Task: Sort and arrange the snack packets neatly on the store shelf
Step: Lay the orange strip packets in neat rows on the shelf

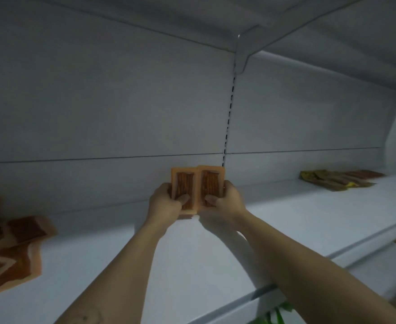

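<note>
Two orange snack packets stand upright side by side near the back of the white shelf. My left hand grips the left packet with the thumb on its front. My right hand grips the right packet the same way. Both packets show a brown window of stick-shaped snacks. Their lower edges are hidden behind my fingers, so I cannot tell whether they rest on the shelf.
A loose pile of similar orange-brown packets lies at the shelf's left end. Flat yellow and brown packets lie at the far right. An upper shelf hangs overhead. Something green shows below the shelf's front edge.
</note>
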Motion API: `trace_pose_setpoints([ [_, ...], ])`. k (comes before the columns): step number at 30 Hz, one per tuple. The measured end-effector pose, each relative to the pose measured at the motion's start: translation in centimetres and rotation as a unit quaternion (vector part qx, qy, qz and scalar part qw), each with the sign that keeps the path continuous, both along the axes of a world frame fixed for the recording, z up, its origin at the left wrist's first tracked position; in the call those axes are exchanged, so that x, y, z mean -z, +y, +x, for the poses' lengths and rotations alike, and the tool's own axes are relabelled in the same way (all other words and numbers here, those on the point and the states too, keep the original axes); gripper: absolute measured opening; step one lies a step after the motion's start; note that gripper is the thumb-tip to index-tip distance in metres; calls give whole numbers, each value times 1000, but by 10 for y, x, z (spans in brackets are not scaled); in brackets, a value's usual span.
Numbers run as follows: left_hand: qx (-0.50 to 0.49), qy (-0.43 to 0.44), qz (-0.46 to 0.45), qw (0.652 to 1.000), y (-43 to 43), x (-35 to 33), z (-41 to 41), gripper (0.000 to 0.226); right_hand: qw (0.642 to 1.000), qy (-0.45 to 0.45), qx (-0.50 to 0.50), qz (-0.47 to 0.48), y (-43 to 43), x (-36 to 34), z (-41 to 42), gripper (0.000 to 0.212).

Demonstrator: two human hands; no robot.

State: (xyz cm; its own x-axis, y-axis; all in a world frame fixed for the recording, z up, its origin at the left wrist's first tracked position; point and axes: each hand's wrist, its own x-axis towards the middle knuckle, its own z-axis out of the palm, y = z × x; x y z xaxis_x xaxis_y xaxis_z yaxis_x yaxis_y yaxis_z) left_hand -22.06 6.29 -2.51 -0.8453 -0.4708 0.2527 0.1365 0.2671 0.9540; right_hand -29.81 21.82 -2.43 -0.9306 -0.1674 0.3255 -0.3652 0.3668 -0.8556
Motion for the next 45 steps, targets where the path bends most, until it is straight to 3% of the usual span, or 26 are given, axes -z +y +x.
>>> trace_pose_setpoints([
  [6, 5, 14, 23, 1000, 47, -15, 5, 19, 996, -23, -33, -82, 62, -24, 13, 26],
  [11, 24, 30, -21, 999, 111, -35, 3, 15, 993, -17, -20, -118, 151, -48, 10, 29],
  [16, 69, 30, -33, 997, 197, -64, -7, 25, 990, 10, -6, -138, 235, -78, 5, 28],
  [27, 156, 30, -41, 986, 396, -80, -50, 31, 981, 17, 100, -163, 463, -67, 5, 21],
  [32, 189, 13, -27, 981, 468, -71, -68, 30, 974, -2, 147, -173, 547, -53, 17, 30],
  [45, 327, 5, -29, 945, 612, -67, -138, 28, 963, -23, 209, -168, 651, -60, 14, 33],
])
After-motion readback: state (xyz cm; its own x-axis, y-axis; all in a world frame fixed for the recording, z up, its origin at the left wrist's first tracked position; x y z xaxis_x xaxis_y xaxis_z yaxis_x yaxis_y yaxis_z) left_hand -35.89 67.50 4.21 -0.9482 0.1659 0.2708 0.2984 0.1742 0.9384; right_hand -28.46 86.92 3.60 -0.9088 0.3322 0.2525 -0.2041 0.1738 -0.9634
